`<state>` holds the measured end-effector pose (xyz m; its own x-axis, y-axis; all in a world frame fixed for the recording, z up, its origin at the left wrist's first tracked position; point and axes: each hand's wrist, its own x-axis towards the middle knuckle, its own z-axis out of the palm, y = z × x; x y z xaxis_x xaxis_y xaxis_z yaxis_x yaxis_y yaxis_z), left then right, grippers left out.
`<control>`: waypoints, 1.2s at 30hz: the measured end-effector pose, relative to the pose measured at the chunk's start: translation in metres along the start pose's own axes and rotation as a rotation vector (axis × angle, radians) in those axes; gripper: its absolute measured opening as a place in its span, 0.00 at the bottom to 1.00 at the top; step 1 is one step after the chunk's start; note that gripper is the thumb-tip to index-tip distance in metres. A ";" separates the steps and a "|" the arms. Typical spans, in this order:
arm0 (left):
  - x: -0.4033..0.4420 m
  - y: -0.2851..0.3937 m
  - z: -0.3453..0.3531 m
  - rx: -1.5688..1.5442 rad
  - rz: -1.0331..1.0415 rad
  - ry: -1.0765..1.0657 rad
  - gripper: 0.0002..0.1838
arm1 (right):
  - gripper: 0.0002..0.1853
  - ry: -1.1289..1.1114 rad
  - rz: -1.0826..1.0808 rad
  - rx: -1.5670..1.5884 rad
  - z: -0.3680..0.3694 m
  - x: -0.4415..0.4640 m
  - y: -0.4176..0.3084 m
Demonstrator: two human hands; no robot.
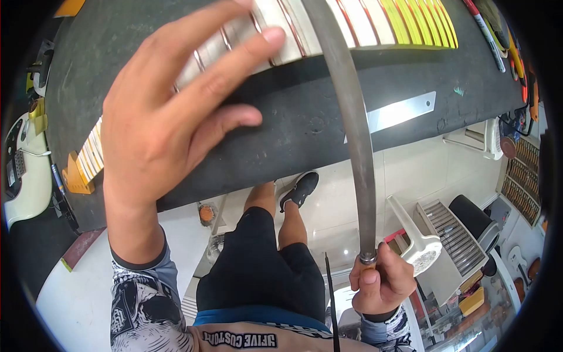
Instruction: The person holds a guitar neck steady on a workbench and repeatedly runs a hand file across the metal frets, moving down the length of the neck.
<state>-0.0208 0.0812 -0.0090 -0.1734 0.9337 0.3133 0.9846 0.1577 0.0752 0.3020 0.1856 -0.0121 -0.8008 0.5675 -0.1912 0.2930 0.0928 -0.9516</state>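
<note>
A long metal file (352, 111) with a wooden handle (368, 265) is gripped in my right hand (384, 281), fingers closed round the handle. Its blade reaches up and away, crossing over a guitar neck (375, 22) at the table's far side in this view. White and yellow tape strips cover the fretboard, with copper-coloured frets between them. My left hand (158, 117) is open, fingers spread over the neck's middle. Whether its fingertips touch the frets I cannot tell. An orange-yellow block (77, 176) stands at the neck's left end.
On the dark bench mat (281, 129) lies a steel ruler (402, 111), right of the file. Markers (489, 41) and tools line the right edge. A pale guitar body (26, 170) is at far left. Below are a white stool (413, 240) and a file rack (450, 234).
</note>
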 end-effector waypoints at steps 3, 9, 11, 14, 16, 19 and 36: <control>0.000 0.002 0.000 -0.026 -0.092 0.039 0.30 | 0.20 0.026 0.032 -0.018 -0.003 -0.027 0.010; -0.007 -0.006 0.000 -0.008 -0.094 -0.009 0.28 | 0.19 0.046 -0.041 -0.093 -0.007 -0.039 0.011; -0.006 -0.005 -0.001 -0.015 -0.110 -0.020 0.29 | 0.19 0.046 -0.055 -0.099 -0.010 -0.041 0.009; -0.006 -0.004 -0.004 -0.042 -0.122 -0.042 0.30 | 0.20 0.059 -0.093 -0.190 -0.011 -0.043 0.003; -0.006 -0.004 -0.006 -0.058 -0.137 -0.055 0.31 | 0.20 0.080 -0.094 -0.231 -0.011 -0.045 -0.001; -0.008 -0.005 -0.009 -0.079 -0.150 -0.081 0.32 | 0.20 0.093 -0.146 -0.366 -0.014 -0.046 -0.011; 0.013 -0.003 -0.013 -0.118 0.052 -0.209 0.32 | 0.29 -0.114 -0.171 -0.618 -0.023 -0.053 -0.041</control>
<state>-0.0264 0.0884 0.0070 -0.1021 0.9878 0.1180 0.9809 0.0802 0.1775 0.3445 0.1706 0.0422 -0.9032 0.4160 -0.1056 0.3755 0.6467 -0.6639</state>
